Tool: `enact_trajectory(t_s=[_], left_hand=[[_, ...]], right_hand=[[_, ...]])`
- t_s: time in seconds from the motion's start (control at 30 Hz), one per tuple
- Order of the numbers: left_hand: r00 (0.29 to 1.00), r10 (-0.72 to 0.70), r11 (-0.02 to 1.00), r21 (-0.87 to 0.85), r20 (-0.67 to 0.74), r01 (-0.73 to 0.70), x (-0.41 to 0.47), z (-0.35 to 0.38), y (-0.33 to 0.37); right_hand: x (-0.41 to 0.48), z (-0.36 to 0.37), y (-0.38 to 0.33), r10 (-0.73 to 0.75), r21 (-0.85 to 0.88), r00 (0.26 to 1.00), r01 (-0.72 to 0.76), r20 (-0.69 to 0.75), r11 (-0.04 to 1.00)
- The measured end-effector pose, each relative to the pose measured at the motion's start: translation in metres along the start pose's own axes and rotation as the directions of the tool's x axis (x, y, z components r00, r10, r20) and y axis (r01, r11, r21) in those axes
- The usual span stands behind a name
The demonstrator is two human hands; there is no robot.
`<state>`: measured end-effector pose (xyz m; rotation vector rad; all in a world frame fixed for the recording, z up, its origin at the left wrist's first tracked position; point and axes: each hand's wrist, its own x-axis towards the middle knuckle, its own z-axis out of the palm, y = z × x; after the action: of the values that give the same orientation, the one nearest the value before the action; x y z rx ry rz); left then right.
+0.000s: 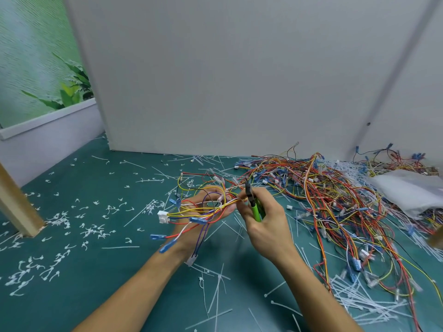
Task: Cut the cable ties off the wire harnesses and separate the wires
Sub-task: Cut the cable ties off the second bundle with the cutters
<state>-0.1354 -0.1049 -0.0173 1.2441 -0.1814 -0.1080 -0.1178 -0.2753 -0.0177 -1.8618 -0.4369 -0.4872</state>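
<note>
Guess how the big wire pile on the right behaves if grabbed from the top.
Probably floppy: the wire pile lies in loose loops. Likely drags neighbours along, since strands cross everywhere. Seems light: the strands are thin.

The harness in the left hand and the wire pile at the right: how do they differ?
The harness is held up in the left hand; the wire pile lies on the green table. The harness is one small bunch, the wire pile a wide tangle. Both mix red and yellow wires with blue terminals.
</note>
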Motion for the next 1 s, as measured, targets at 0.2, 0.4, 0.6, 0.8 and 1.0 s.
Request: enact_trajectory(t_s=[0.2, 0.4, 0.6, 0.8, 1.0], left_hand=[[0.986, 0.098, 0.994, 0.058, -0.132, -0.091, 0.018, 0.002, -0.009], [0.922, 0.334, 0.941, 0.131, -0.193, -0.314, 0.03, 0.001, -0.01], [0.898, 0.348, 0.937, 0.087, -0.27, -0.337, 0.034, 0.005, -0.011], [0.906, 0.298, 0.952, 0.024, -0.3, -0.305, 0.036, -0.001, -0.013], [0.957, 0.203, 0.976, -0.041, -0.205, -0.216, 0.036, 0.005, -0.023]], right_hand=[[0.001, 0.001, -0.001, 0.03, 0.05, 1.0, -0.029, -0.003, 0.998], [0.001, -0.002, 0.001, 0.065, 0.081, 0.998, -0.063, -0.024, 0.995], [0.0, 0.0, -0.003, 0.058, 0.106, 0.998, -0.059, 0.013, 0.993], [0.001, 0.0, -0.001, 0.084, 0.095, 0.994, -0.091, 0.074, 0.991], [0.001, 0.003, 0.003, 0.116, 0.08, 0.99, -0.122, 0.077, 0.989]])
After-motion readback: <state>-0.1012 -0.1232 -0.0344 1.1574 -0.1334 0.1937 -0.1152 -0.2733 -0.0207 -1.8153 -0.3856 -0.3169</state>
